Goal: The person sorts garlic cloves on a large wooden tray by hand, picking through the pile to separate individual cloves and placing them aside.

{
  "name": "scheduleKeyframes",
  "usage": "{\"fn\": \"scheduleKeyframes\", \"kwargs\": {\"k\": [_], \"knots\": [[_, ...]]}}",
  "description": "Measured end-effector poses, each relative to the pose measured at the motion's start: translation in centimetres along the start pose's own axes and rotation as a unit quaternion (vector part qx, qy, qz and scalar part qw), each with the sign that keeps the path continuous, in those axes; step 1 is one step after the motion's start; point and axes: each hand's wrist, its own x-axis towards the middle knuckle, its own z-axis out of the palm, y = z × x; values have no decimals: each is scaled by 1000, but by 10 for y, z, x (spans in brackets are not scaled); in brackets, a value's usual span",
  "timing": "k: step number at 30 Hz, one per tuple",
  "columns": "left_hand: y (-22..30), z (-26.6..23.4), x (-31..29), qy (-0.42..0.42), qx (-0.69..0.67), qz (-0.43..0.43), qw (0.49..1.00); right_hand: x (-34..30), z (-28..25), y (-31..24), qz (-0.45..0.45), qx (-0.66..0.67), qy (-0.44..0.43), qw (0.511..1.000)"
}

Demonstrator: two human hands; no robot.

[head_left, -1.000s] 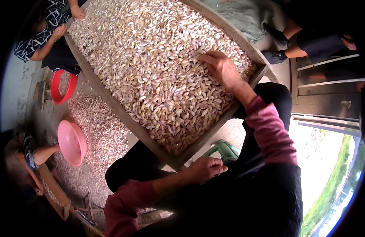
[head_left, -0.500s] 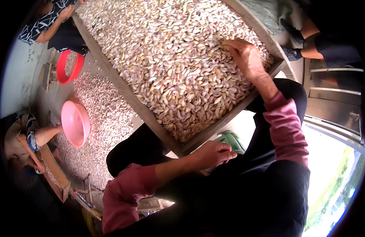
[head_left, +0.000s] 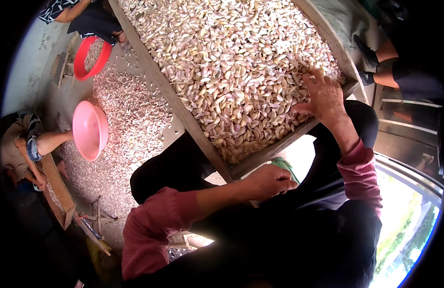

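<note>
A wooden tray (head_left: 159,86) full of loose garlic cloves (head_left: 231,77) reaches from the far edge of the view down to my lap. My right hand (head_left: 324,98) rests on the cloves near the tray's near right corner, fingers spread and nothing gripped in them. Just outside the tray's near corner, above my lap, is my left hand (head_left: 267,183). Its fingers are curled closed, and what they hold, if anything, is hidden. Partly behind that hand shows a green plastic thing (head_left: 285,167).
Cloves (head_left: 123,120) lie heaped on the floor to the left, around a pink basin (head_left: 90,130). A red basin (head_left: 107,55) holds more. A person (head_left: 37,149) sits by a smaller wooden tray (head_left: 59,192); other people are at far left and far right.
My right hand has opened from curled fingers and slid toward the tray's near edge. My left hand stays closed, slightly farther right. The view has shifted a little.
</note>
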Motion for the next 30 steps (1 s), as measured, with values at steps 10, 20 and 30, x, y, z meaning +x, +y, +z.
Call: {"fn": "scheduleKeyframes", "kwargs": {"k": [10,20,30], "knots": [[-9,-2,2,25,27,64,997,69,7,-68,-216,270,135,929],[-7,-3,-3,31,32,55,997,78,14,-81,-162,302,140,929],[-13,-1,5,54,55,84,994,120,17,-128,-168,347,162,908]]}}
